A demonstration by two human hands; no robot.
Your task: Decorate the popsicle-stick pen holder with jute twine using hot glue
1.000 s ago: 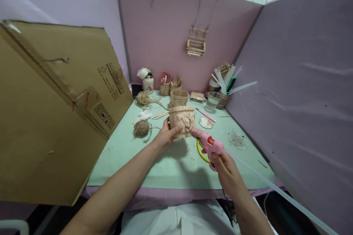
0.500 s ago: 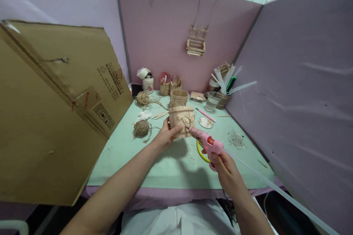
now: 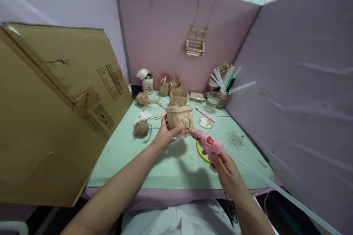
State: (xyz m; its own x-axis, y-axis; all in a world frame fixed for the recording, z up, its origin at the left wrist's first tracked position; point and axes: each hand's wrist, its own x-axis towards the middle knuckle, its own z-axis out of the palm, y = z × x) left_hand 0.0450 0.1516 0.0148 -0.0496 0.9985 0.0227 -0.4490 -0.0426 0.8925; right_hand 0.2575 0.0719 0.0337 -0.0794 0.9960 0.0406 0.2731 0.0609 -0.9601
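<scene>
My left hand (image 3: 167, 133) grips a pale wooden-strip pot (image 3: 176, 115) from its left side, thumb across the front. Small wooden pieces form a raised pattern on the pot's front, and its rim is uneven. In my right hand (image 3: 224, 167) is a pink glue gun (image 3: 205, 141), the fingers wrapped round its handle. The nozzle points left at the front of the pot, close to my left thumb; whether it touches I cannot tell. A long translucent glue stick (image 3: 264, 180) runs out of the gun's back end toward the lower right.
Behind the pot stands a similar woven container (image 3: 178, 97). Twine balls (image 3: 141, 128) lie left, near a large cardboard box (image 3: 63, 117). To the right are a white disc (image 3: 205, 122), a pink pen (image 3: 206, 115), a clear cup (image 3: 211, 102) and yellow tape (image 3: 202, 153).
The pot has moved slightly left and turned a little in my left hand. The glue gun stays almost where it was, its nozzle still by the pot's front.
</scene>
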